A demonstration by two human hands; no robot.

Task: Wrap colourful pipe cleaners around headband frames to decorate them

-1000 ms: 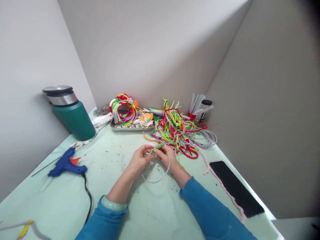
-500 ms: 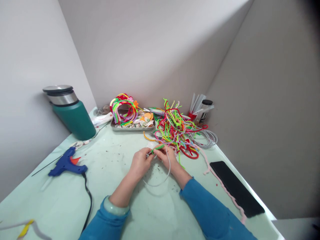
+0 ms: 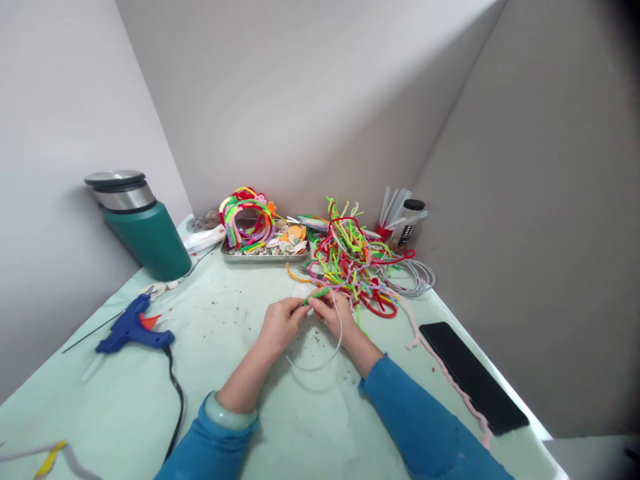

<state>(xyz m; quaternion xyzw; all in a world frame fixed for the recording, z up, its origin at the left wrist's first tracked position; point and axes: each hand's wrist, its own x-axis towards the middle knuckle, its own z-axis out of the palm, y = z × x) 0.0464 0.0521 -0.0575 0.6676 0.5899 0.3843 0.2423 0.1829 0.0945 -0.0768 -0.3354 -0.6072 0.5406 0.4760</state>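
My left hand [image 3: 281, 327] and my right hand [image 3: 336, 316] meet over the middle of the table, fingertips almost touching. Both are closed in a pinch on a thin grey wire [image 3: 315, 369], which bends down in a loop between my wrists. Round the wire's far part a green pipe cleaner [image 3: 318, 295] is wound, and it sticks out above my right fingers. My left fingertips press at the green winding's lower end. Just behind the fingers lies a tangled heap of coloured pipe cleaners [image 3: 350, 247].
A blue glue gun [image 3: 134, 327] with a black cord lies left, before a green bottle [image 3: 150, 240]. At the back stands a metal tray [image 3: 265, 258] bearing pipe-cleaner hoops. Coiled grey wire [image 3: 423, 277], a black phone-like slab [image 3: 473, 377] and a pink strand [image 3: 453, 373] are right.
My left fingertips have closed in on the green winding and now cover the bit of bare wire that showed beside it. The wire loop has shifted very slightly.
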